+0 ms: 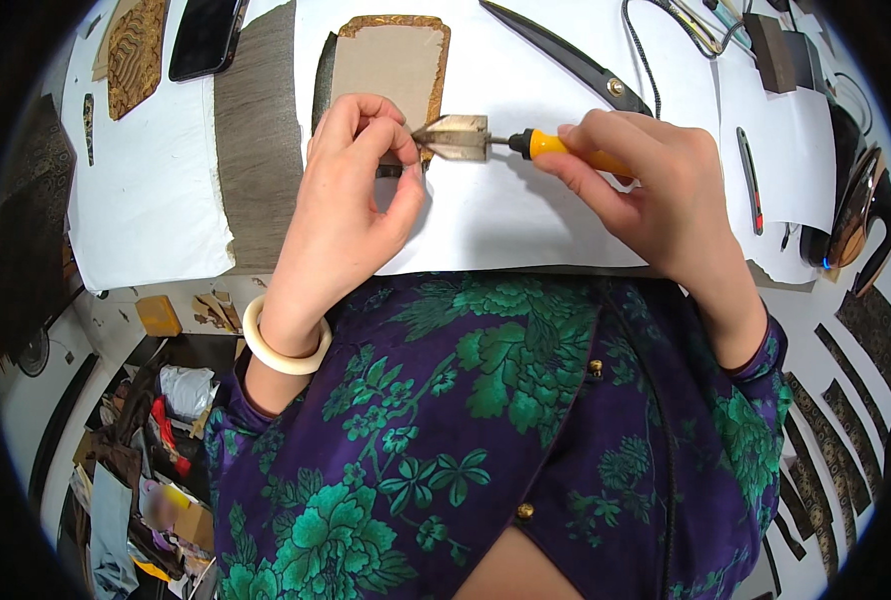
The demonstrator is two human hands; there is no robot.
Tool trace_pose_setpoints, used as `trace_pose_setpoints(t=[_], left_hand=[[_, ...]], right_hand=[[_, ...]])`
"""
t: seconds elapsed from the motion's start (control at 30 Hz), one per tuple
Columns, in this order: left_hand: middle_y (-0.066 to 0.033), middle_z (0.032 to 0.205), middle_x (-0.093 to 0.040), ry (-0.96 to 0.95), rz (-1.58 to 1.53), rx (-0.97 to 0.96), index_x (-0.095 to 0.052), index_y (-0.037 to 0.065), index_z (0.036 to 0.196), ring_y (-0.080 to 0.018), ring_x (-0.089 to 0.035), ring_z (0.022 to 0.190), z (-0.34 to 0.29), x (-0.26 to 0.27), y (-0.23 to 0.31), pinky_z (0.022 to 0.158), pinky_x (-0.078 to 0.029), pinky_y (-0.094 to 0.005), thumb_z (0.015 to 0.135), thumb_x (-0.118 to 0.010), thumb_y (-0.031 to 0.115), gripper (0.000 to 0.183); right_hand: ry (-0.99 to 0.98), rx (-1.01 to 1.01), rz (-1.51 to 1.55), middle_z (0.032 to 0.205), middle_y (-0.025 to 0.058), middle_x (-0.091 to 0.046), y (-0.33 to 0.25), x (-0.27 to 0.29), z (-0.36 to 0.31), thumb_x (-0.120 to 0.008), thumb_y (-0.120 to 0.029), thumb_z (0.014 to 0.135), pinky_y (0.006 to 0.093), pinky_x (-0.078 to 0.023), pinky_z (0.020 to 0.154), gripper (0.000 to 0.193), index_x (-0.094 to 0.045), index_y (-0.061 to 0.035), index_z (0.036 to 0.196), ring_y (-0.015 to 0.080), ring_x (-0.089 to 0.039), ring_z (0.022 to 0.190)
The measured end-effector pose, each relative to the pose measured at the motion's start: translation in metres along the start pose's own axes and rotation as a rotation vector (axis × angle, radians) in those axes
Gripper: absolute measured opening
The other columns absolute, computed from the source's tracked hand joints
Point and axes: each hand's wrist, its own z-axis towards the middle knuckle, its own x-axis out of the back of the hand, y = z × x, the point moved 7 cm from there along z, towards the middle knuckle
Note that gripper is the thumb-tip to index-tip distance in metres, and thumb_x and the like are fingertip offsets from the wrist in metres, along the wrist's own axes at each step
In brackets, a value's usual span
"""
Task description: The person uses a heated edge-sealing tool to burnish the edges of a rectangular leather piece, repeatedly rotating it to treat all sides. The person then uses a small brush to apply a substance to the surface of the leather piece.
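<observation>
I see the white-covered table (526, 230) spanning the top of the view, its paper sheet giving a pale backing under the work. Beyond my left grip lies a rounded rectangular tan card panel edged with gold brocade (391, 60), face down, so I read its turned-over border as the part being worked. Black long-bladed shears (566, 55) rest well beyond my right grip, parked out of the way but within reach.

Left hand (351, 190): grip clenched in a pinch, thumb and forefinger closed at the panel's near edge on a small dark strip (391, 171), probably pinning it flat. I cannot tell what the strip is.

Right hand (646, 185): grip closed around the orange handle of a small iron with a brass wedge-shaped head (456, 137), held low like a pen. The head sits just beside the left fingertips, touching the panel's near corner, likely so the pinch steadies what the head presses.

A cream bangle (284, 340) circles the left wrist.
</observation>
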Motion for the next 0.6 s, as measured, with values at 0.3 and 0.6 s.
trace_pose_setpoints(t=[0.3, 0.6], left_hand=[[-0.0133, 0.106, -0.057, 0.099, 0.061, -0.064, -0.062, 0.001, 0.092, -0.0326, -0.056, 0.105, 0.003, -0.004, 0.008, 0.094, -0.046, -0.0417, 0.088, -0.073, 0.005, 0.013], [-0.0117, 0.104, -0.058, 0.031, 0.119, -0.073, -0.062, 0.001, 0.094, -0.0324, -0.056, 0.1, 0.009, -0.005, 0.009, 0.095, -0.044, -0.0418, 0.091, -0.069, 0.0, 0.008]], right_hand=[[0.13, -0.215, 0.093, 0.086, 0.011, -0.079, 0.012, -0.003, -0.029, -0.088, -0.017, 0.089, 0.0252, -0.061, 0.065, 0.025, -0.07, 0.0009, 0.09, 0.0159, -0.078, 0.074], [0.239, -0.185, 0.147, 0.074, 0.0051, -0.072, 0.007, -0.007, -0.051, -0.09, -0.021, 0.084, 0.0279, -0.047, 0.048, 0.026, -0.07, -0.0062, 0.087, 0.0185, -0.066, 0.056]])
